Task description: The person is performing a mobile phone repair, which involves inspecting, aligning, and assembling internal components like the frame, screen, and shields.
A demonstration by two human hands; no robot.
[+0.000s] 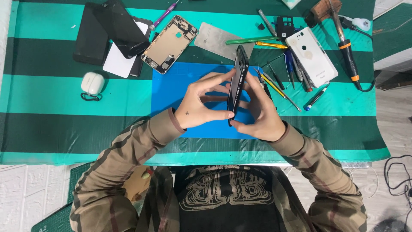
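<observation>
I'm holding the phone on edge above the blue mat, long axis running away from me, left hand and right hand both pinching it from opposite sides, equally near.

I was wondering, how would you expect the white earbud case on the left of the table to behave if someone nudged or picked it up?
The white earbud case looks small, so it is probably light. Its rounded, glossy shell may be slippery and could slide on the striped green table cover rather than tip. The black loop by its lower edge might drag along or offer a hold, if it is attached.
</observation>
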